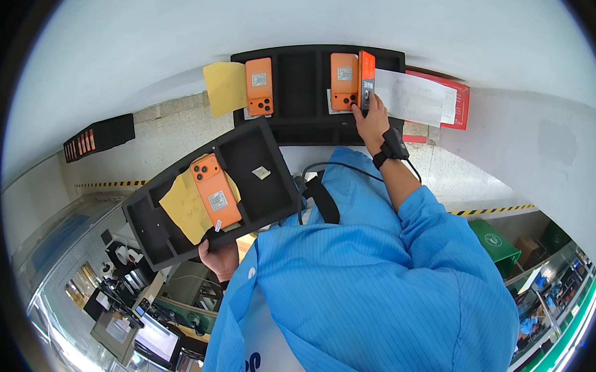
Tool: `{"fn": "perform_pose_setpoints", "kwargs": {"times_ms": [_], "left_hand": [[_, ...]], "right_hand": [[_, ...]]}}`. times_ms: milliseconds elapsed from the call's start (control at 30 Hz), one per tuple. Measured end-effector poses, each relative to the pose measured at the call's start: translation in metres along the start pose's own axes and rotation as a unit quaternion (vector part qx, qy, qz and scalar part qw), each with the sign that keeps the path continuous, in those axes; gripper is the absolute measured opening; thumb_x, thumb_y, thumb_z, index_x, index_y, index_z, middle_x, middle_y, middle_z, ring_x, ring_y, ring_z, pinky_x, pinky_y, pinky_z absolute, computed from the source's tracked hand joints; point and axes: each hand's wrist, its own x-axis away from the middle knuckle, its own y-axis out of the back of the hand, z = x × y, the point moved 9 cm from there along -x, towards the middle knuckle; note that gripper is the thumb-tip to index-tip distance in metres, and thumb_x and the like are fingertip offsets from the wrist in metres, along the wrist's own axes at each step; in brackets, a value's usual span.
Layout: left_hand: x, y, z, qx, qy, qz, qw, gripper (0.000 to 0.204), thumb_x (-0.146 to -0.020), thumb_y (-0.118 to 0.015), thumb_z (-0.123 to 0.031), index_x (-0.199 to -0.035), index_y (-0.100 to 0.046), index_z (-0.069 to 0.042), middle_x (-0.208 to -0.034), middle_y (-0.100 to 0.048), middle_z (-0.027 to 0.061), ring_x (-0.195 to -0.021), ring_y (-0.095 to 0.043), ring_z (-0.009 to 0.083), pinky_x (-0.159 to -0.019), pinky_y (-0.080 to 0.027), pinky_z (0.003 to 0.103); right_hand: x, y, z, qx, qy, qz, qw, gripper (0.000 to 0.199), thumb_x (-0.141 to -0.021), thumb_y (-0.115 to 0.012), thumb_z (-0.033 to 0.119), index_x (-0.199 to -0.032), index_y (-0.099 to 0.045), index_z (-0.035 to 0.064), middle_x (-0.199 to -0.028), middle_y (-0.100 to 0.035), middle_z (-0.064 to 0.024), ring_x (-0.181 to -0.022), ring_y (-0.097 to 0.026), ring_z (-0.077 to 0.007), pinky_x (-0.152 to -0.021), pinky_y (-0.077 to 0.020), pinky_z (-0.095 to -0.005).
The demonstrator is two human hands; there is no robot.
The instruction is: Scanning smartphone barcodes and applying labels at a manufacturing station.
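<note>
My left hand [220, 259] grips the near edge of a black compartment tray [246, 233], which is tilted at the left. In that tray an orange phone [216, 194] lies camera side up on a yellow paper [181, 211]. My right hand [372, 125] is closed around the lower end of a slim orange-and-black box [367, 71], its thumb by the camera corner of a second orange phone [344, 73]. Both stand in a farther black tray [294, 130]. Another orange phone [259, 80] lies in that tray's left part, beside a yellow sheet [224, 90].
White papers [415, 98] and a red folder [462, 107] lie right of the far tray. A black bin with orange items [107, 136] is at far left. A cable [319, 163] runs to a black device on my right wrist. Green bins [491, 244] stand at right.
</note>
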Motion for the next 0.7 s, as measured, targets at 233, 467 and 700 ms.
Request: {"fn": "perform_pose_setpoints", "kwargs": {"times_ms": [233,467,700], "left_hand": [[-0.002,0.008,-0.001,-0.004,0.001,-0.01,1.0,0.057,-0.078,-0.063,-0.025,-0.132,-0.054,-0.008,-0.131,-0.059,0.0087,-0.124,-0.052,0.0293,-0.111,-0.033,0.05],[-0.005,0.019,-0.002,-0.025,0.015,-0.027,0.999,0.055,-0.079,-0.062,-0.026,-0.13,-0.056,-0.008,-0.13,-0.06,0.0078,-0.123,-0.053,0.0283,-0.111,-0.033,0.051],[-0.007,0.014,-0.006,-0.033,-0.001,-0.018,0.999,0.054,-0.079,-0.062,-0.025,-0.13,-0.056,-0.009,-0.13,-0.061,0.0079,-0.123,-0.054,0.0282,-0.111,-0.033,0.051]], "right_hand": [[0.007,0.002,-0.039,-0.147,-0.093,0.03,0.984,0.046,-0.095,-0.061,0.025,-0.133,-0.055,0.0011,-0.123,-0.06,-0.0222,-0.106,-0.063,-0.0315,-0.083,-0.053,-0.0382],[0.009,-0.002,-0.085,-0.35,-0.216,0.0,0.911,0.035,-0.098,-0.054,0.019,-0.128,-0.057,0.0008,-0.103,-0.069,-0.0184,-0.083,-0.07,-0.0238,-0.072,-0.0569,-0.0344],[0.007,0.035,-0.06,-0.052,-0.129,-0.014,0.99,0.035,-0.097,-0.055,0.022,-0.128,-0.059,0.0082,-0.1,-0.06,-0.0224,-0.092,-0.061,-0.0402,-0.08,-0.0515,-0.0458]]}}
